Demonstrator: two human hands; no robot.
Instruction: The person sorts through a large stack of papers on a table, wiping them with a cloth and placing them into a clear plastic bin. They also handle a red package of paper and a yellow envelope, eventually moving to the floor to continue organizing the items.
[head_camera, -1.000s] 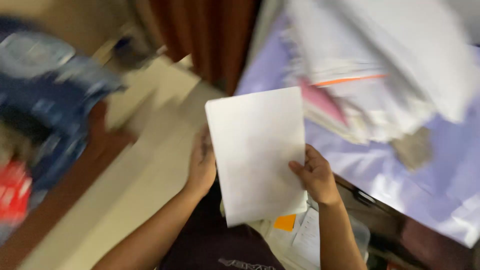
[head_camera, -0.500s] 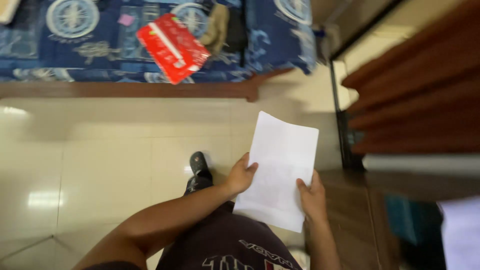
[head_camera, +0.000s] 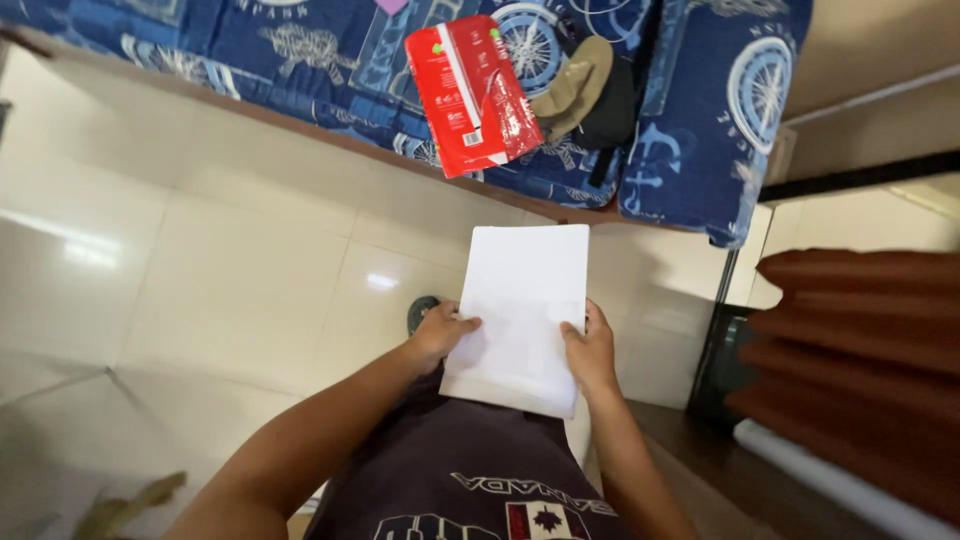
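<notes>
- bare forearms, no sleeves in view, no watch or rings seen
- left hand (head_camera: 440, 333), right hand (head_camera: 592, 352) ungloved
- dark grey-brown T-shirt (head_camera: 455, 470), white chest lettering, small red-and-white flag with leaf
- dark shoe toe (head_camera: 421, 312) on far side of left hand

— What are you holding there between your left hand (head_camera: 440, 333) and right hand (head_camera: 590, 350)?

— You are gripping a white sheet of paper (head_camera: 522, 312), matt and smooth, showing no sheen at all.

— And the floor (head_camera: 200, 260) under you?

— It is looking like glazed tile, pale and glossy, throwing back bright patches of light.

— The red packet (head_camera: 470, 92)?

— That one is showing as thin shiny plastic film, crinkled and catching glare. It is lying on a blue patterned cushion (head_camera: 700, 90) of woven cloth, dull in finish, edged below by a strip of brown wood.

— Your shirt (head_camera: 450, 470)?

— You are wearing dark matt cloth with a smooth printed patch.
</notes>
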